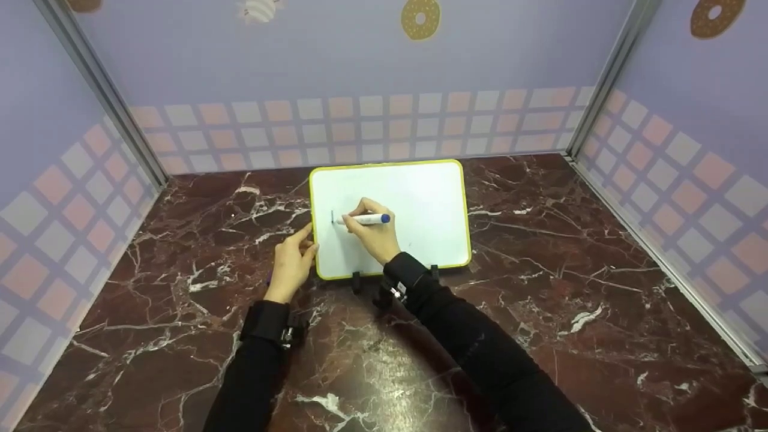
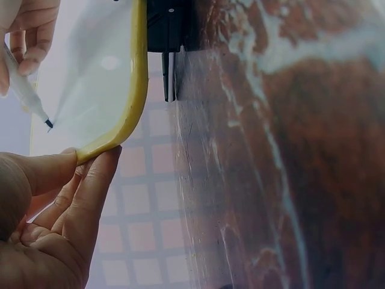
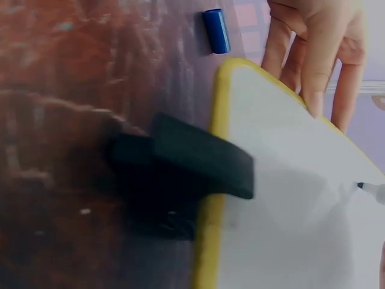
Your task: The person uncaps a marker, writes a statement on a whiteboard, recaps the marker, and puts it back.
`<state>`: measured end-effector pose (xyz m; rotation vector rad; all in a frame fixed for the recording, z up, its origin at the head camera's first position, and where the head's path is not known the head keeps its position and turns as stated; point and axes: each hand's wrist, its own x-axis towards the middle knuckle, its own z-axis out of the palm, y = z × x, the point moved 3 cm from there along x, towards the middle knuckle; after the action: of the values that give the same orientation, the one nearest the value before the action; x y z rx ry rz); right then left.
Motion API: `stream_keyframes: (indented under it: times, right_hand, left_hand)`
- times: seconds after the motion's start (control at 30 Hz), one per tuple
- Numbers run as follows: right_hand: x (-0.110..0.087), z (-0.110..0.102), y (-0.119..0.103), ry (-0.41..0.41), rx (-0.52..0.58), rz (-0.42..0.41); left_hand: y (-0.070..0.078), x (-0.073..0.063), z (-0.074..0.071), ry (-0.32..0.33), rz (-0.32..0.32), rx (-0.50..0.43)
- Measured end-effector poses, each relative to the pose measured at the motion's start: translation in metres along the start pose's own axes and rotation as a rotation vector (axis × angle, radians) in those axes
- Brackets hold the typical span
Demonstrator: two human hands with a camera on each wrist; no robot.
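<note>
From the head camera, a small whiteboard (image 1: 414, 198) with a yellow frame stands propped on two black clip feet (image 1: 357, 281) on a dark red marble table (image 1: 570, 288). The right hand (image 1: 375, 231) pinches a white marker (image 1: 363, 220) with a blue end, its tip touching the board's left part beside a short dark stroke (image 1: 332, 216). The left hand (image 1: 294, 261) rests against the board's left edge near the lower corner, thumb and fingers laid on the frame, fingers fairly straight. Both arms wear black sleeves (image 1: 480, 354). Pale purple walls with a checked band and doughnut prints (image 1: 420, 18) close in the table.

The left wrist camera shows the contact closely: the left hand's (image 2: 48, 223) thumb lies on the face side of the yellow frame (image 2: 135, 90) and a finger on the other side, bracing the corner lightly rather than curling round it. The marker's dark tip (image 2: 49, 124) meets the white surface, and the right hand's fingers (image 2: 30, 36) show at the top left. One black foot (image 2: 165, 30) shows at the top.

The right wrist camera alone shows a blue marker cap (image 3: 216, 30) lying on the table just beyond the board's corner, near the left hand's fingers (image 3: 319, 54). A black clip foot (image 3: 180, 174) grips the yellow edge in the foreground. Only the marker's tip (image 3: 373, 191) enters at the right edge; the right hand itself is barely seen here.
</note>
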<state>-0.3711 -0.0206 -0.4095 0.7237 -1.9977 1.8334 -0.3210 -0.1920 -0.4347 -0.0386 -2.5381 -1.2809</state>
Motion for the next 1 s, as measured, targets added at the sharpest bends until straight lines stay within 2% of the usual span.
stream_keyframes:
  times: [0.2, 0.37, 0.47, 0.6, 0.77, 0.87, 1.0]
  right_hand:
    - [-0.008, -0.001, 0.003, -0.039, -0.008, -0.032]
    - [-0.009, -0.002, 0.0, 0.005, 0.0, -0.051]
    - [-0.009, -0.003, -0.007, 0.011, 0.006, -0.055]
    - [-0.011, -0.005, -0.023, -0.02, -0.005, -0.065]
    - [-0.013, -0.009, -0.033, 0.001, -0.051, -0.117]
    - [-0.012, -0.01, -0.034, 0.02, -0.068, -0.141]
    - [-0.009, -0.011, -0.025, 0.033, -0.07, -0.125]
  left_hand:
    - [0.0, 0.001, 0.001, 0.012, 0.012, 0.02]
    - [0.001, -0.001, 0.001, 0.005, 0.006, 0.019]
    - [0.001, -0.001, 0.001, 0.003, 0.004, 0.022]
    - [0.001, -0.001, 0.001, 0.004, 0.004, 0.037]
    - [0.001, 0.0, 0.0, -0.014, -0.003, 0.033]
    - [0.001, 0.0, 0.0, -0.01, 0.002, 0.034]
    - [0.001, -0.001, 0.001, -0.011, 0.0, 0.035]
